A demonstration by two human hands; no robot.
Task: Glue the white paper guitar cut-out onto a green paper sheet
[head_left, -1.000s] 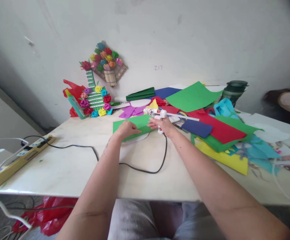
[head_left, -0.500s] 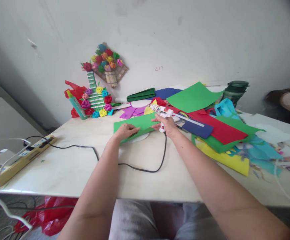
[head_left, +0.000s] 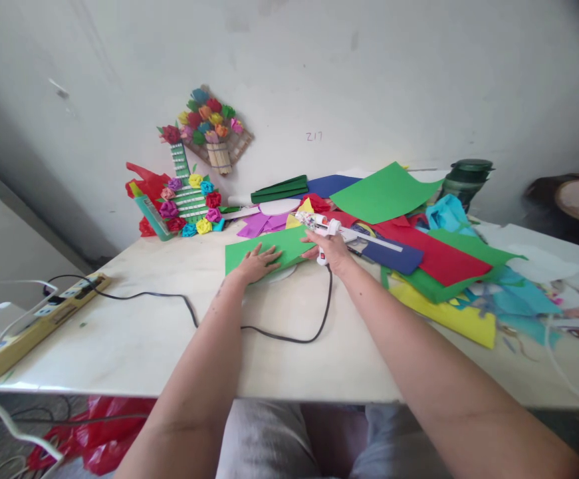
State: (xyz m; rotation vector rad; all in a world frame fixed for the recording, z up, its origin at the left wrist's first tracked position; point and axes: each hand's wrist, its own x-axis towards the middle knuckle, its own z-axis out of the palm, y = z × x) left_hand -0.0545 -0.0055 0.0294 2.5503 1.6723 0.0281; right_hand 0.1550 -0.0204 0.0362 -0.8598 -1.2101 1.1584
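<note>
My right hand [head_left: 333, 251] is wrapped round the handle of a white glue gun [head_left: 328, 228], its nozzle pointing left and a long white glue stick coming out of its back end. Under my left hand [head_left: 259, 263] lies a green paper sheet [head_left: 239, 251]; the fingers are spread flat on it. A white rounded piece [head_left: 282, 274] peeks out from beneath the sheet's front edge. The glue gun's black cord [head_left: 289, 339] loops over the table between my arms.
To the left is a yellow power strip [head_left: 64, 306]. Paper-flower crafts [head_left: 192, 199] and a glue bottle [head_left: 150, 211] stand at the back left. Coloured sheets [head_left: 449, 256] pile up on the right, with a dark green bottle [head_left: 463, 183] behind them.
My left hand's fingers have gone from curled to spread flat on the green sheet. The glue gun has shifted slightly left in my right hand.
</note>
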